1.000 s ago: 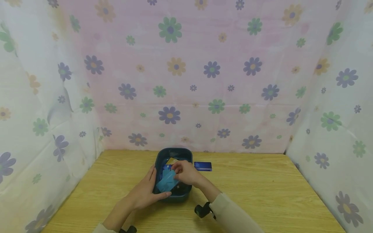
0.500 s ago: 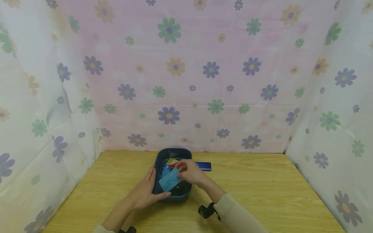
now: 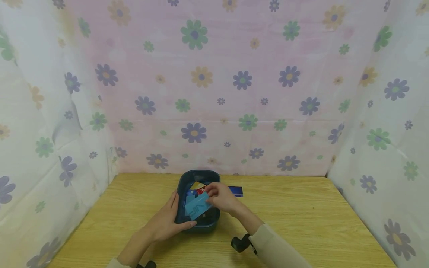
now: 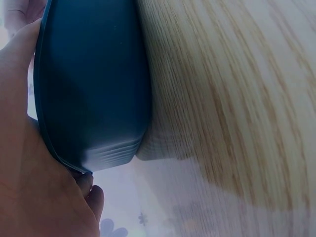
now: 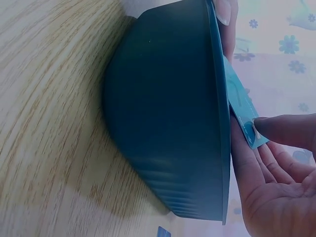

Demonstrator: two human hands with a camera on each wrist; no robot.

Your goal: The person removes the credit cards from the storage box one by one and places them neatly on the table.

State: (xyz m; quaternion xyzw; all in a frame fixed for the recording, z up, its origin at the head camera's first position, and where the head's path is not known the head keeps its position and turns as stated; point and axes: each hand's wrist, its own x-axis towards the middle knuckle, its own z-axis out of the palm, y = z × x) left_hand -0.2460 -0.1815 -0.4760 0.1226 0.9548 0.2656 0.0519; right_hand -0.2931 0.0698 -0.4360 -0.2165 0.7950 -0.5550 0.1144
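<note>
In the head view a dark teal plastic basin [image 3: 201,173] stands on the table with several cards inside. My left hand [image 3: 165,215] holds its near left side, the thumb along the near rim and the fingers at the left wall. My right hand [image 3: 222,199] is over the basin's right side and pinches a light blue card [image 3: 198,207] with printed marks. The right wrist view has this card [image 5: 240,98] between thumb and fingers, just above the rim. A red card [image 3: 201,190] and a blue card [image 3: 191,192] lie inside, partly covered.
A dark blue card [image 3: 236,191] lies on the wooden table [image 3: 285,216] right of the basin, partly hidden by the right hand. A yellowish card [image 3: 197,185] is in the basin's far part. Floral cloth [image 3: 218,93] encloses the back and sides.
My right hand has moved a little to the right with the light blue card, and its printed face now shows more clearly. More of the red card is visible. The left hand stays in place.
</note>
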